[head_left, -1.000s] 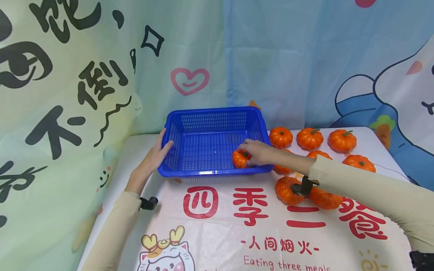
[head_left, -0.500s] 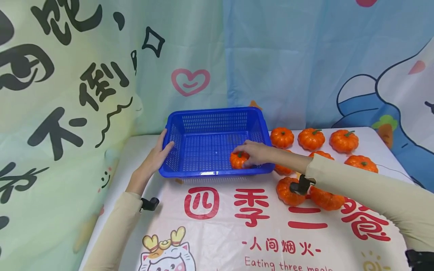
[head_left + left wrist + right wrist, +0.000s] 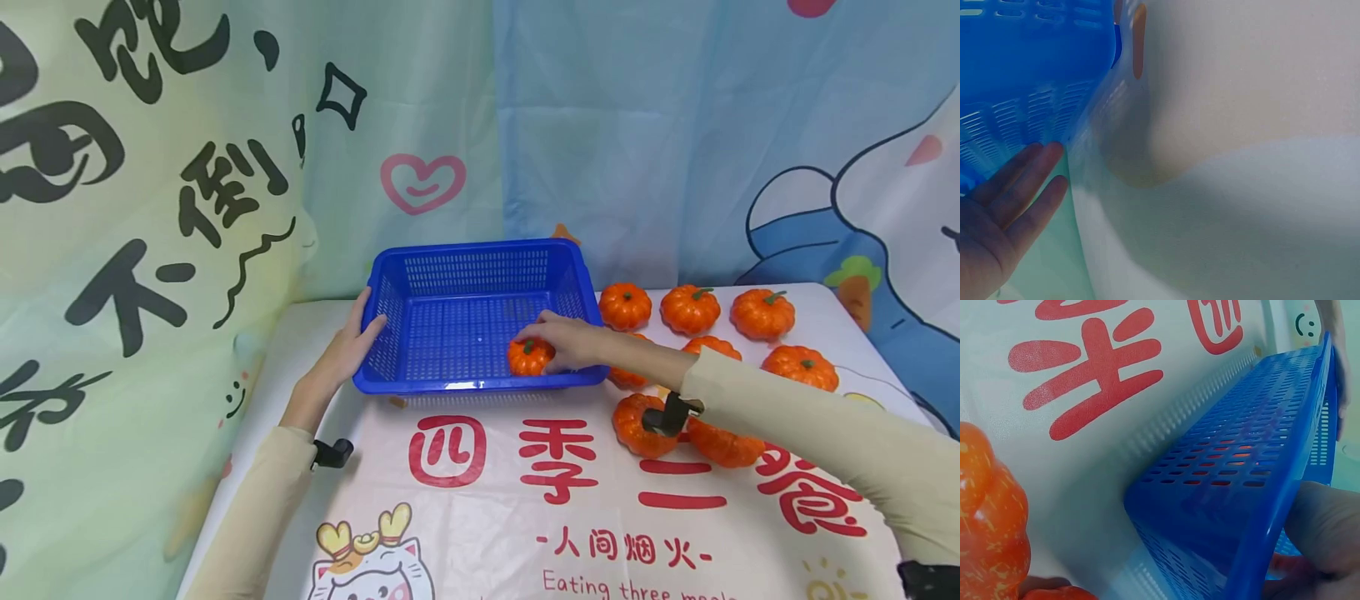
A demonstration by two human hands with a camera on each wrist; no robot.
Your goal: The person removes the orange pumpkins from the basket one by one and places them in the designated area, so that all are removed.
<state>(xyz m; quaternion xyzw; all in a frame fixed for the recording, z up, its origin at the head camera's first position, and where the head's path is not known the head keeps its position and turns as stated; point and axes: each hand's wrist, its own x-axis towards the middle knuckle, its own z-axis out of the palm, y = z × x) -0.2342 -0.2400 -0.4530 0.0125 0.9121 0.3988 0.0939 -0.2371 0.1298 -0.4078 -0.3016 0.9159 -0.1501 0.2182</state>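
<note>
A blue plastic basket with slotted walls stands on the table. At its left end my left hand holds the rim, thumb over the edge. In the left wrist view the fingers of that hand lie along the outer wall. My right hand reaches over the right rim and grips a small orange pumpkin with a green stem, low in the basket's near right corner. Part of that pumpkin is hidden by the hand. In the right wrist view the basket's wall covers most of it.
Several more pumpkins are spread over the table right of the basket, some partly under the right forearm. A nearer pumpkin sits by the wrist camera. The printed white tablecloth covers the table. A patterned curtain hangs behind it.
The pumpkin in the right hand has shifted slightly left within the basket and its stem has turned more into view. The left hand stays at the rim.
</note>
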